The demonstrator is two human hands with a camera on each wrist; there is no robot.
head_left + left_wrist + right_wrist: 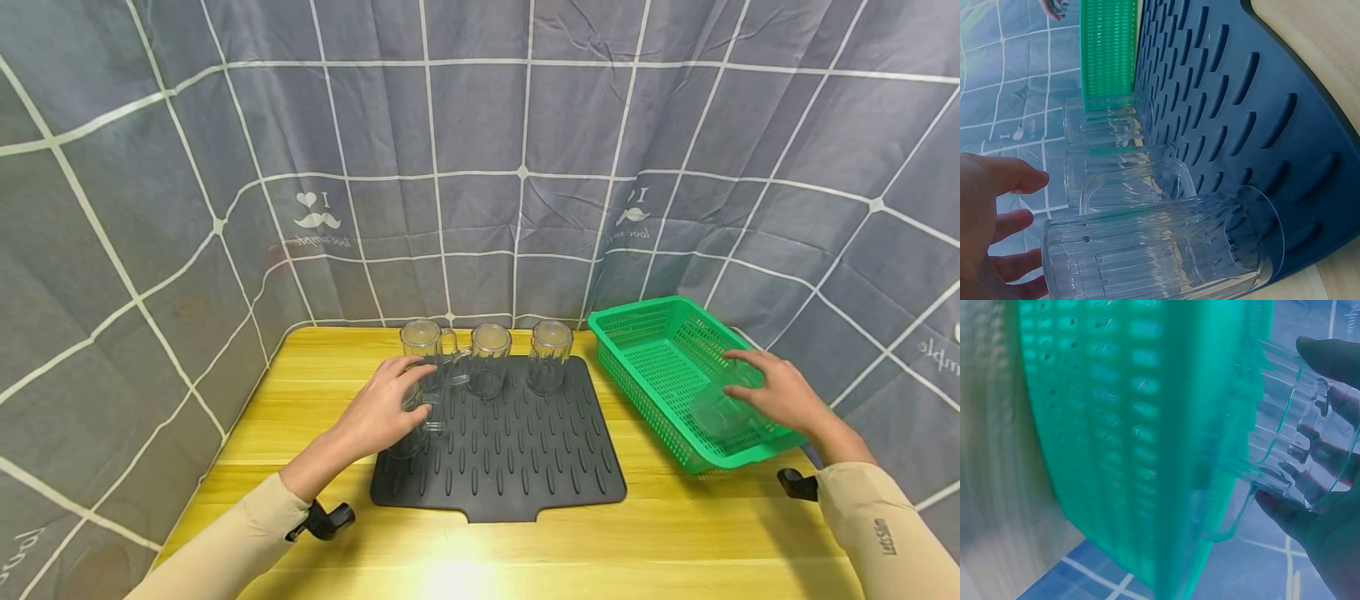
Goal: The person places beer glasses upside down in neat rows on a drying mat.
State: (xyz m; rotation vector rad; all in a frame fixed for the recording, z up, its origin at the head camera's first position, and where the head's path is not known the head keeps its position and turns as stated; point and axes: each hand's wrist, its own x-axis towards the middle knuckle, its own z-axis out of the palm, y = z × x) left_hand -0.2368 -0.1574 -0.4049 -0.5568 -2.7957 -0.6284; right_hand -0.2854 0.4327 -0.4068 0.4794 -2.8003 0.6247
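Note:
My right hand [780, 392] grips a clear glass mug [716, 412] inside the near end of the green basket [637, 400]. In the right wrist view, the fingers and thumb wrap round this mug, and its handle [1232, 528] sticks out below. At the front left of the black ridged mat [517, 467] stands another glass mug [1160, 250]. Over its upper end hovers my left hand [390, 404], fingers apart and loosely bent; in the left wrist view the fingertips [1029, 265] are right at its end.
Three more glass mugs stand along the mat's back edge: a left mug [420, 337], a middle mug [489, 362] and a right mug [550, 358]. Under the mat and basket is a wooden table [315, 550]. A grey checked curtain [480, 208] hangs behind and at both sides.

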